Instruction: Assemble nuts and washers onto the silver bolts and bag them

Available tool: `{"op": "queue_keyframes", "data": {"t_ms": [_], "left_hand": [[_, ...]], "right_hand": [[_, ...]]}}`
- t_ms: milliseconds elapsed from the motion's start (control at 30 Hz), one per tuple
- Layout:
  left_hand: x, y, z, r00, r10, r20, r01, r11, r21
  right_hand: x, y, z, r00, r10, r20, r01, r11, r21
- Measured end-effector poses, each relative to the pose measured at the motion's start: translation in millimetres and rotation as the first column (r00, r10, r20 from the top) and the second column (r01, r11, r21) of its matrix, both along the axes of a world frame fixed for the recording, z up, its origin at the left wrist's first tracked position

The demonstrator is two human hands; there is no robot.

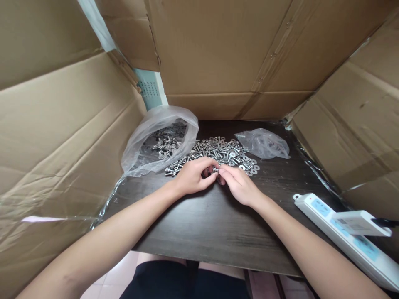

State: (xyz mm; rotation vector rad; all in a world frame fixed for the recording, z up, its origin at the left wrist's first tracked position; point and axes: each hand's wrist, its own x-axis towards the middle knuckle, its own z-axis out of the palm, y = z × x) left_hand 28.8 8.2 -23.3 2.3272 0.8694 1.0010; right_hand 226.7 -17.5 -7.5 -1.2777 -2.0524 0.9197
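Note:
Both hands meet over the front edge of a heap of loose bolts, nuts and washers [215,151]. Between the fingertips shows a small bolt [215,169] with a wider ring-like part near its head. My left hand [195,175] curls its fingers and thumb around the head side. From the other side, the thumb and forefinger of my right hand [239,182] pinch the bolt's end. Some of the fingers and part of the bolt are hidden. Just behind the left hand, an open clear plastic bag [132,155] holds several bolts fitted with washers [168,147].
A second crumpled plastic bag [264,143] lies right of the heap. A white power strip [314,203] with a plugged-in adapter [358,222] runs along the right side. Cardboard walls [218,50] enclose the dark wooden table [199,232] at the left, back and right.

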Motion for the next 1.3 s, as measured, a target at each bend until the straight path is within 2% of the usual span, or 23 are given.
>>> {"op": "queue_keyframes", "data": {"t_ms": [400,1000,1300], "left_hand": [[0.0,0.3,1.6,1.000,0.000,-0.012,0.000,1.000,0.002],[0.6,1.7,-1.3,1.000,0.012,0.026,-0.011,1.000,-0.014],[1.1,1.5,-0.8,0.999,0.014,0.034,-0.014,1.000,-0.009]], "right_hand": [[0.8,1.1,-3.5,0.999,-0.003,0.039,0.001,0.998,0.061],[0.7,0.1,-2.5,0.999,-0.008,0.038,0.007,0.999,0.039],[-0.4,-1.2,-3.2,0.999,-0.005,0.048,0.001,0.996,0.088]]}}
